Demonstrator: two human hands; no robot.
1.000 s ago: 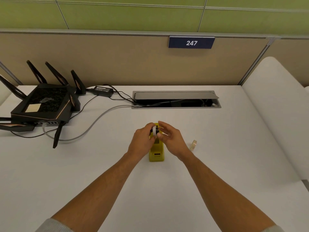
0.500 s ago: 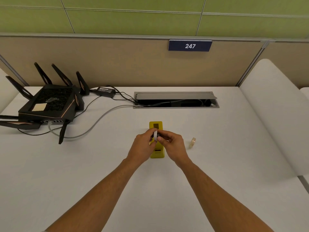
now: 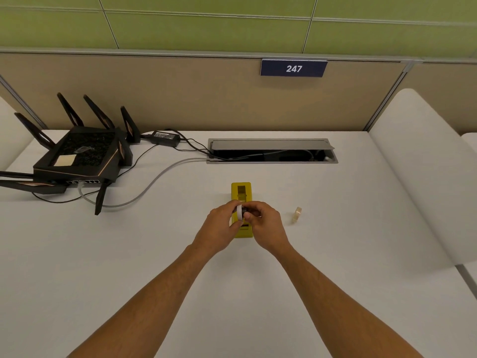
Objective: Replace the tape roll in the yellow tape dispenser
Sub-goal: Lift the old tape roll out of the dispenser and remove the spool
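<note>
The yellow tape dispenser [image 3: 241, 191] lies on the white desk at centre, its far end showing an empty slot; its near half is hidden behind my hands. My left hand [image 3: 221, 224] pinches a white tape ring [image 3: 239, 212] above the dispenser. My right hand [image 3: 263, 223] grips a dark hub [image 3: 244, 210] set in that ring. A clear tape roll [image 3: 297, 214] stands on edge to the right, apart from both hands.
A black router [image 3: 77, 157] with antennas sits at the far left, its cables [image 3: 144, 189] running to an open cable tray [image 3: 272, 151] at the back. A beige partition closes the far side. A white curved divider [image 3: 423, 177] borders the right.
Both hands have drawn back toward me with the white ring and dark hub, uncovering the dispenser's far end. The clear roll has stayed put.
</note>
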